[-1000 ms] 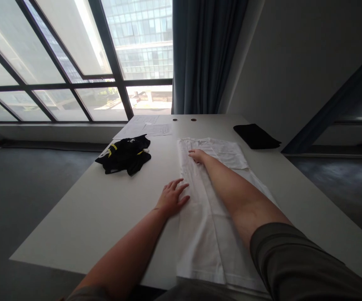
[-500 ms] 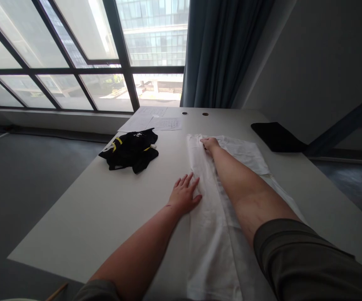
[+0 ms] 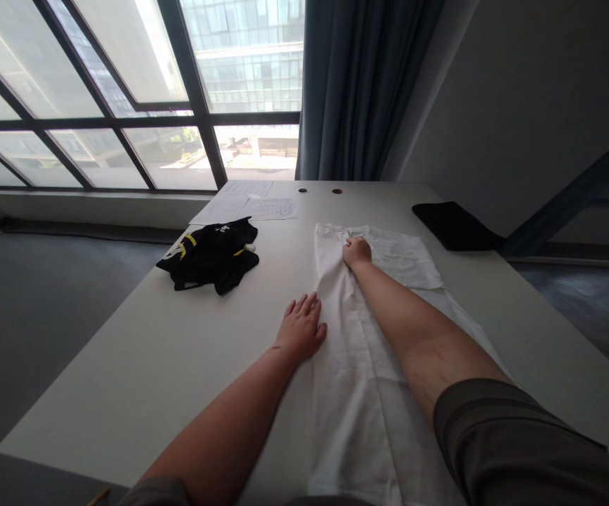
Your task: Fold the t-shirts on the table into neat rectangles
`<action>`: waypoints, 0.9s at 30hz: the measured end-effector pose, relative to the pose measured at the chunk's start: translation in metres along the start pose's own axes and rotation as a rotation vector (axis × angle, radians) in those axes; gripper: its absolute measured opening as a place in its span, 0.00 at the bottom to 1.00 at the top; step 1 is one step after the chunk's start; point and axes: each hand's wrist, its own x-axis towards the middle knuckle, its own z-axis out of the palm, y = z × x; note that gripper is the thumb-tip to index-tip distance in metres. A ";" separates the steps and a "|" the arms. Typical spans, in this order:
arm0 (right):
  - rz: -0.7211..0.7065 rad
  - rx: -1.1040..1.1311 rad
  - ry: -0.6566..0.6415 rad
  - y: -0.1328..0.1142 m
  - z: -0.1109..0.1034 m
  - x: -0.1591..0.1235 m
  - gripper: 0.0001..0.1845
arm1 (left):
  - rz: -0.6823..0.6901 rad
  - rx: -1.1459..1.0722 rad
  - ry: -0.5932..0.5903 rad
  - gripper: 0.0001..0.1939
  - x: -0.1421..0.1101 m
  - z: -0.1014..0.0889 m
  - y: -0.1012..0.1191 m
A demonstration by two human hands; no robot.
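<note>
A long white garment [image 3: 343, 393], which looks like a shirt, lies on the table with its left side folded over in a lengthwise strip. Near its far end my right hand [image 3: 357, 253] is closed on the cloth, and creases run from the grip. The fingertips of that hand are partly hidden. My left hand [image 3: 300, 327] rests flat, fingers stretched out, at the garment's left edge. My right forearm covers part of the garment's right half.
The white table [image 3: 140, 393] carries a crumpled black garment with yellow trim [image 3: 214, 254] on the left. Behind it lie printed papers [image 3: 267, 209]. A flat black item [image 3: 456, 226] sits at the right edge. Two round holes pierce the far end, before a blue curtain [image 3: 357, 91].
My right hand has closed into a fist on the cloth and pulled it slightly rightward, making creases. My left hand stays flat at the garment's edge. The view has shifted slightly.
</note>
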 end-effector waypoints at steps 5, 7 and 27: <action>0.047 0.065 -0.088 -0.006 -0.002 0.005 0.34 | 0.156 -0.021 -0.031 0.31 -0.005 -0.003 0.001; 0.080 0.117 -0.167 -0.007 -0.005 0.005 0.38 | 0.182 -0.031 -0.042 0.31 -0.005 -0.003 0.001; 0.020 -0.082 -0.366 0.002 -0.041 -0.024 0.22 | 0.726 0.128 -0.149 0.08 -0.049 -0.001 0.075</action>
